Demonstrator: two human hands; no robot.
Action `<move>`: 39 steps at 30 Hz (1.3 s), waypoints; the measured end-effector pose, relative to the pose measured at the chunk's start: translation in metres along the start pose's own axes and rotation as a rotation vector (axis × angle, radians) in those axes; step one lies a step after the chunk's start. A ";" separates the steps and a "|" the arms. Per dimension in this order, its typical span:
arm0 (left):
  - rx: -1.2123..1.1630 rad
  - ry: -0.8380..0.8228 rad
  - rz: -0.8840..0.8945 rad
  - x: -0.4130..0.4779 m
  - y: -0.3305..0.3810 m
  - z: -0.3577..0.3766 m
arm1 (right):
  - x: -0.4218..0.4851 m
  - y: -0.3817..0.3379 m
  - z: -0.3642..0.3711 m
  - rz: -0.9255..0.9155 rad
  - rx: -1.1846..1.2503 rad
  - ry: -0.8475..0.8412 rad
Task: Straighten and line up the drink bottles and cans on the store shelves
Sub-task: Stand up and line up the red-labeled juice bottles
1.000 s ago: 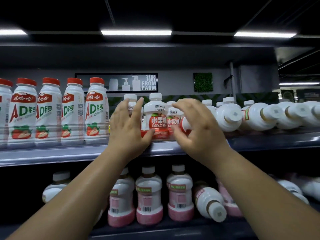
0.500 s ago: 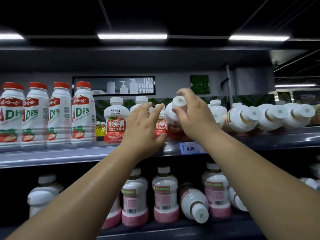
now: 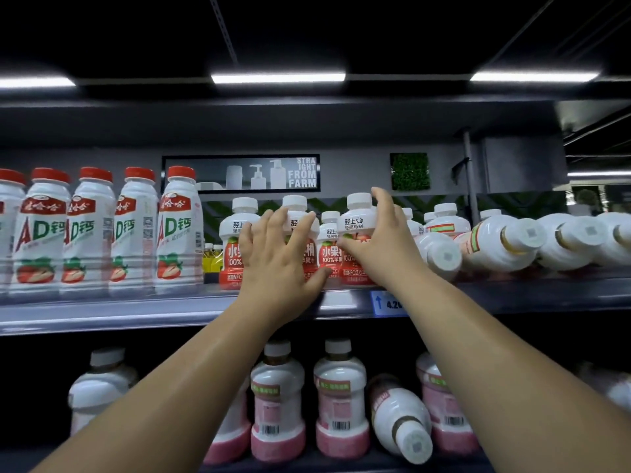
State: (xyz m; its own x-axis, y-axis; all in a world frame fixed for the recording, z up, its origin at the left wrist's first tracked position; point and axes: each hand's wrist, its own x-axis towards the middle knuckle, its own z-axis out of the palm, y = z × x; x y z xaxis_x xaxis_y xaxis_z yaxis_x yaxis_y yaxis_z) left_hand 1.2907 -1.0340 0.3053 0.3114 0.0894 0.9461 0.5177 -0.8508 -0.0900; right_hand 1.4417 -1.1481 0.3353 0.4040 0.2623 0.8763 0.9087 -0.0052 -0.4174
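Small white juice bottles with red labels stand mid-way along the upper shelf (image 3: 136, 312). My right hand (image 3: 379, 247) grips one of them, an upright juice bottle (image 3: 355, 223), around its shoulder and side. My left hand (image 3: 280, 264) lies with spread, fairly straight fingers against the neighbouring juice bottle (image 3: 300, 216), thumb low near the shelf edge. Another upright juice bottle (image 3: 235, 240) stands left of that hand, and a smaller-looking one (image 3: 329, 247) shows between my hands. To the right, several white bottles lie toppled with caps toward me (image 3: 502, 244).
A row of tall white milk bottles with red caps (image 3: 177, 233) stands upright at the left. On the lower shelf pink-bottomed bottles (image 3: 341, 397) stand upright, and one (image 3: 399, 421) lies tipped forward. A blue price tag (image 3: 389, 303) sits on the shelf edge.
My right hand has brought the tilted juice bottle down to stand upright in the row. My left hand stays against the neighbouring bottle.
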 end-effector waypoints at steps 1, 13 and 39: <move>-0.003 0.009 -0.021 0.000 0.000 0.002 | -0.001 0.000 0.000 0.007 0.005 0.000; 0.054 0.016 -0.015 -0.009 -0.002 0.010 | -0.019 -0.002 0.002 -0.142 -0.222 -0.159; -0.106 -0.060 0.228 -0.001 0.089 0.008 | -0.066 0.039 -0.086 -0.129 -0.303 0.068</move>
State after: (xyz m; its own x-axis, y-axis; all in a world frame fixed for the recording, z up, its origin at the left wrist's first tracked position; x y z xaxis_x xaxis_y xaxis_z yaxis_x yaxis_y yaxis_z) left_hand 1.3422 -1.1055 0.2939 0.4588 -0.0831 0.8847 0.3434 -0.9017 -0.2628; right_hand 1.4595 -1.2485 0.2824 0.2801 0.2143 0.9358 0.9387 -0.2653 -0.2202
